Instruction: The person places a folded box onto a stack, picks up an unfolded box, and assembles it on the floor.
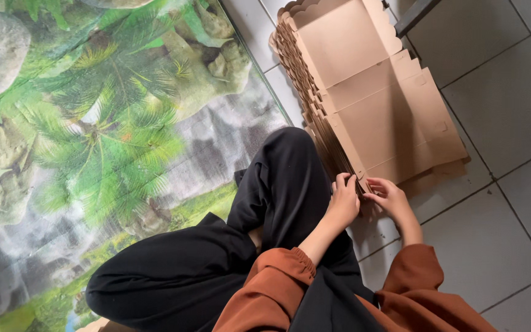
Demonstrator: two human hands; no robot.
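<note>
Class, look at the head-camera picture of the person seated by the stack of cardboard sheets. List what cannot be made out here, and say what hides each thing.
- How many sheets the cardboard stack holds: edges too fine to count.
- The stack's far end: cut off by the top edge.
- What the left hand and right hand pinch at the stack's near corner: the fingers cover it.
- The dark bar at top: mostly out of frame.
- The mat: runs past the left edge.

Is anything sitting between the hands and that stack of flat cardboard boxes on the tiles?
Nothing visible does. The left hand and right hand are already at the near corner of the stack of flat cardboard boxes, fingers on its edges. The black-trousered knee lies beside it.
</note>
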